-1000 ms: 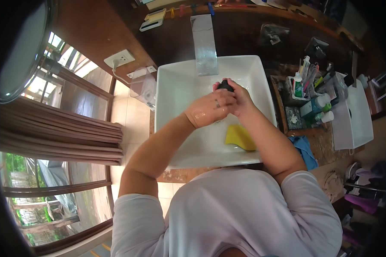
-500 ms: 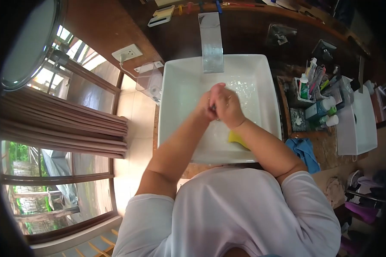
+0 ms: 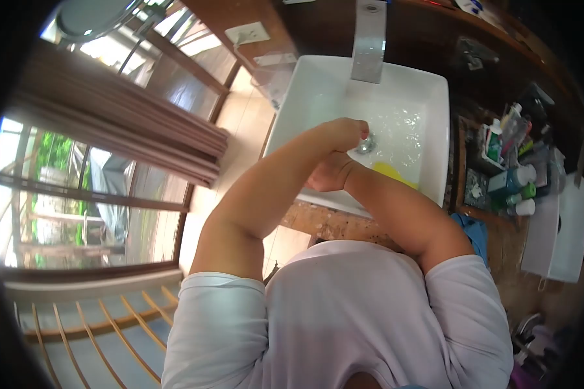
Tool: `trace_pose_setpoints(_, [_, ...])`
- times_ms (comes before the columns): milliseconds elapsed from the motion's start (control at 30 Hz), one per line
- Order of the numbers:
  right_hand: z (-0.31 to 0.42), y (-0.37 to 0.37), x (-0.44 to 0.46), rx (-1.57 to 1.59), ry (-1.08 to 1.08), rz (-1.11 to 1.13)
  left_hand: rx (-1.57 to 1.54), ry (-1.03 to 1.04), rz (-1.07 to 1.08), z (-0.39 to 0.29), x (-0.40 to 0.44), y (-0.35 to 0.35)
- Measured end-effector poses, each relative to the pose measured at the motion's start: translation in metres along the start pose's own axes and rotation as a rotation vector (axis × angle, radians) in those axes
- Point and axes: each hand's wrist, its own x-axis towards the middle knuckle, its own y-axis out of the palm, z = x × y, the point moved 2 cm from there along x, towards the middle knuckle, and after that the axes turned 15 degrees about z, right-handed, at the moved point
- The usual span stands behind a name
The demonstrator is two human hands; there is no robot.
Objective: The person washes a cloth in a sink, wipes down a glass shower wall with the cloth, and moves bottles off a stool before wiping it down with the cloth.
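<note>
Over the white basin (image 3: pixel 428 149), my left hand (image 3: pixel 345 135) reaches forward above the metal drain (image 3: pixel 366 145). Its fingers look curled, with the tips pointing down and partly hidden. My right hand (image 3: pixel 331 172) is wrapped round the underside of my left forearm (image 3: pixel 272 178) near the wrist; its fingers are mostly behind that arm. A flat metal faucet (image 3: pixel 370 48) stands at the basin's back edge. Shallow water glints on the basin floor. Beside my right forearm lies a yellow object (image 3: pixel 394 173), partly covered, kind unclear.
Right of the basin, a tray holds toothpaste tubes and bottles (image 3: pixel 511 181). A white bin (image 3: pixel 551 240) and a blue cloth (image 3: pixel 474 233) are near it. A wall outlet (image 3: pixel 246 32) is at the back left, with a curtain (image 3: pixel 130 123) and windows further left.
My hands were clasped together over the basin. My right hand has slid back onto my left forearm, and my left hand is extended. The view has tilted and shifted.
</note>
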Motion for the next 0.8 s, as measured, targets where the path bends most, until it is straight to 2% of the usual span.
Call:
trace_pose_setpoints(33, [0.000, 0.003, 0.002, 0.045, -0.035, -0.057, 0.008, -0.010, -0.067, 0.001, 0.001, 0.009])
trace_pose_setpoints(67, [-0.002, 0.009, 0.008, 0.211, -0.018, 0.116, 0.019, -0.021, -0.136, 0.002, 0.002, 0.017])
trace_pose_setpoints(133, [-0.004, 0.008, 0.009, 0.290, 0.034, 0.224, 0.026, -0.071, -0.197, 0.002, 0.005, 0.028])
trace_pose_setpoints(300, [-0.020, 0.014, -0.001, 0.386, 0.041, 0.201, -0.090, -0.201, -0.352, 0.002, 0.002, 0.042])
trace_pose_setpoints(367, [-0.023, 0.017, -0.005, 0.404, 0.043, 0.182, -0.087, -0.265, -0.288, -0.002, 0.003, 0.043])
trace_pose_setpoints(433, [-0.022, 0.017, -0.007, 0.407, 0.016, 0.150, -0.200, -0.164, -0.364, 0.001, 0.002, 0.043])
trace_pose_setpoints(467, [-0.019, 0.019, -0.010, 0.435, 0.003, 0.135, -0.203, -0.203, -0.372, -0.003, -0.008, 0.039])
trace_pose_setpoints(500, [-0.017, 0.021, -0.015, 0.518, -0.001, 0.116, -0.195, -0.079, -0.573, 0.016, 0.013, 0.047])
trace_pose_setpoints(533, [-0.014, 0.022, -0.018, 0.611, -0.014, 0.100, -0.355, -0.020, -0.612, 0.017, 0.004, 0.039])
trace_pose_setpoints(567, [-0.011, 0.024, -0.023, 0.718, -0.049, 0.075, -0.487, 0.061, -0.798, 0.020, -0.008, 0.035])
trace_pose_setpoints(600, [0.003, 0.004, -0.016, -0.048, -0.147, -0.041, -0.592, 0.103, -0.821, 0.018, -0.055, 0.033])
trace_pose_setpoints(667, [0.014, -0.013, -0.011, -0.204, -0.399, -0.141, -0.712, 0.141, -0.903, 0.035, -0.114, 0.041])
trace_pose_setpoints(733, [0.011, -0.019, -0.006, 0.228, -0.221, -0.055, -0.773, 0.103, -1.009, 0.071, -0.116, 0.057])
trace_pose_setpoints(767, [0.018, -0.022, -0.012, -0.251, -0.334, -0.255, -0.754, 0.116, -1.068, 0.087, -0.120, 0.069])
trace_pose_setpoints(800, [0.008, -0.013, -0.016, -0.191, -0.163, -0.287, -0.736, 0.127, -1.120, 0.099, -0.127, 0.082])
